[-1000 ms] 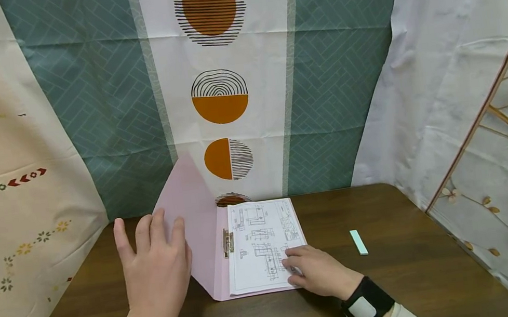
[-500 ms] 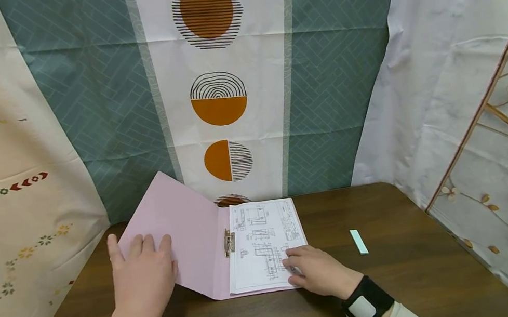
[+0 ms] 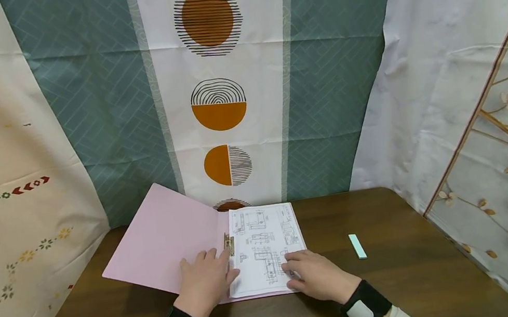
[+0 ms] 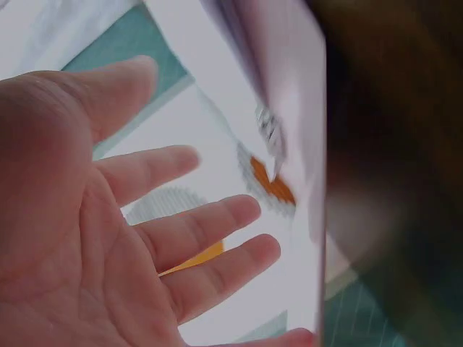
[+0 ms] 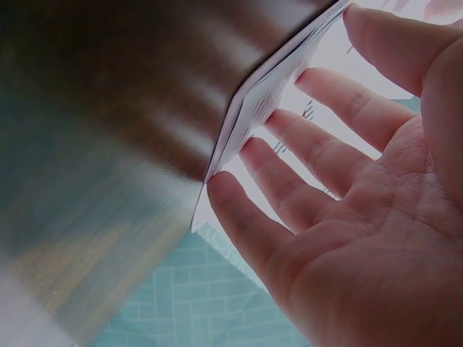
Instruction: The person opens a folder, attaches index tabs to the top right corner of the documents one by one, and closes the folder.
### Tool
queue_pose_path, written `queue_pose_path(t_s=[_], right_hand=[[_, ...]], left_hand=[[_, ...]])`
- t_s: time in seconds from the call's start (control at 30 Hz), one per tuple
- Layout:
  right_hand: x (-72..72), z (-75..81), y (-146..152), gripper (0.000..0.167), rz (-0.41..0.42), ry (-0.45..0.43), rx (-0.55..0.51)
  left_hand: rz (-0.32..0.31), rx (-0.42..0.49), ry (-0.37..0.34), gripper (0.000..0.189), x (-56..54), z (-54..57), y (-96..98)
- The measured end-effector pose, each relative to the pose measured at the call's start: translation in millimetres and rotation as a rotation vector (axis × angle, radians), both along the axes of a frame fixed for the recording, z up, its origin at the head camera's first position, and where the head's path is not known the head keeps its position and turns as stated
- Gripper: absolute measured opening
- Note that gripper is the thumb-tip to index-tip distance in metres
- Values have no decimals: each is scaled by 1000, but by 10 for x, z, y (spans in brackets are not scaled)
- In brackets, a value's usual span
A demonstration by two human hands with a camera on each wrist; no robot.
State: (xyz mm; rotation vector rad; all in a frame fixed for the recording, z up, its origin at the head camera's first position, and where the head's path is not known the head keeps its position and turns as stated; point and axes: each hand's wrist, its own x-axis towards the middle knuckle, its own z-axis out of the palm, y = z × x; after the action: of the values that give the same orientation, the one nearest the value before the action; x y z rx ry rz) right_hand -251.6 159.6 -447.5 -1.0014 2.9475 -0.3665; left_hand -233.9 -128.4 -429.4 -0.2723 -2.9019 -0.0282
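A pink file folder (image 3: 164, 236) lies spread on the table, its cover turned to the left with the far corner raised. On its right side sits a stack of white sheets (image 3: 262, 231) printed with technical drawings. A metal clip (image 3: 230, 244) shows along the spine. My left hand (image 3: 205, 279) is over the spine area near the clip, fingers spread; in the left wrist view the fingers look straight and hold nothing. My right hand (image 3: 316, 274) rests its fingertips on the right edge of the sheets, fingers extended in the right wrist view.
A small mint-green strip (image 3: 357, 246) lies on the brown wooden table (image 3: 403, 267) to the right of the folder. Patterned curtains (image 3: 345, 90) hang behind the table and along both sides.
The pink cover has swung down to the left. My left hand has left the cover's outer part and moved right to the spine. My right hand stays on the sheets.
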Motion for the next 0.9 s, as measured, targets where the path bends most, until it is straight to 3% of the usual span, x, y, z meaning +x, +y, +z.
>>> queue_pose_path(t_s=[0.13,0.3,0.47,0.63,0.9], right_hand=[[0,0,-27,40,1,-3,9],[14,18,-29,40,-8,-21,13],[9,10,-22,40,-11,-15,12],[3,5,-9,39,-18,-23,8],[55,54,14,29,12,-10,1]], left_hand=[[-8,84,-65,67,-54,-125,73],[-33,129,-83,63,-50,-178,109],[-64,104,-90,57,-63,-201,102],[-76,99,-141,55,-68,-200,93],[-120,67,-153,53,20,-159,78]])
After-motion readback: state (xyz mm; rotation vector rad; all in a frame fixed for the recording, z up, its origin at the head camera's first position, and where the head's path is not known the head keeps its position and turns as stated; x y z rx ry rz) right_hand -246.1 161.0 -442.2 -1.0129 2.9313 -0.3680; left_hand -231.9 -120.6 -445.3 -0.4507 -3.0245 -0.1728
